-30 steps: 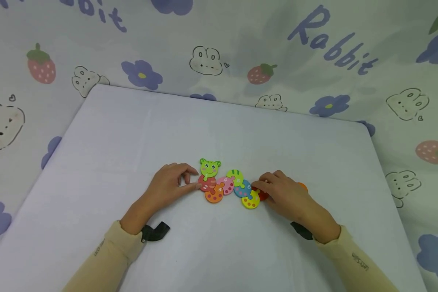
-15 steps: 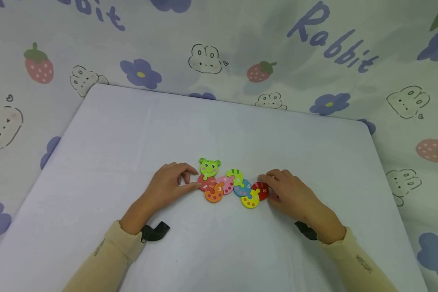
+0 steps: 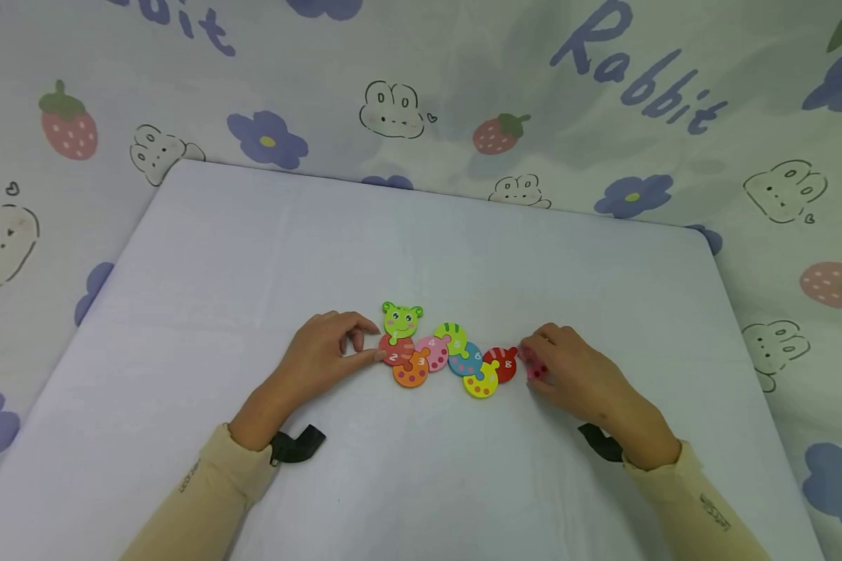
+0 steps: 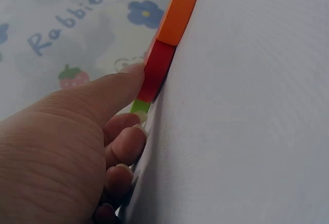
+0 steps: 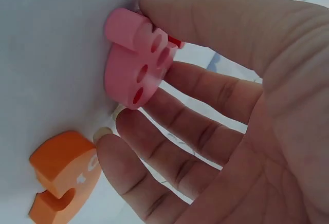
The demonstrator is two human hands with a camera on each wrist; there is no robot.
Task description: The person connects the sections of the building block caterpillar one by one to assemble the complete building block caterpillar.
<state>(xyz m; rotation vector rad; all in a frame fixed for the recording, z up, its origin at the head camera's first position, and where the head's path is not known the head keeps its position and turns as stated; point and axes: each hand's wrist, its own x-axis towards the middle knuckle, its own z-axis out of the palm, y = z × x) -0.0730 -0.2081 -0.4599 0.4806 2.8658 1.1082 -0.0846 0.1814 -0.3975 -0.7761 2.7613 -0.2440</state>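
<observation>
A wooden caterpillar puzzle lies joined on the white table, from a smiling green head piece [image 3: 401,321] through numbered round pieces to a red piece 8 [image 3: 498,366]. My left hand [image 3: 326,354] rests at its left end. The left thumb touches the rim of the red piece 2 [image 4: 158,72], its other fingers bent beside the green piece. To the right of piece 8, my right hand [image 3: 578,370] pinches a pink puzzle piece with dark dots [image 5: 121,75], standing close to piece 8. The back of that hand hides most of the pink piece in the head view.
A loose orange puzzle piece [image 5: 69,167] lies near the right hand's outer fingertips, hidden from the head view. The white table [image 3: 421,257] ends at a rabbit-and-strawberry patterned cloth [image 3: 281,78]. Dark straps [image 3: 298,444] stick out at both wrists.
My right hand has moved a little to the right, uncovering red piece 8 and part of the pink piece in its fingers. The orange piece is now covered by the hand. The left hand stays put.
</observation>
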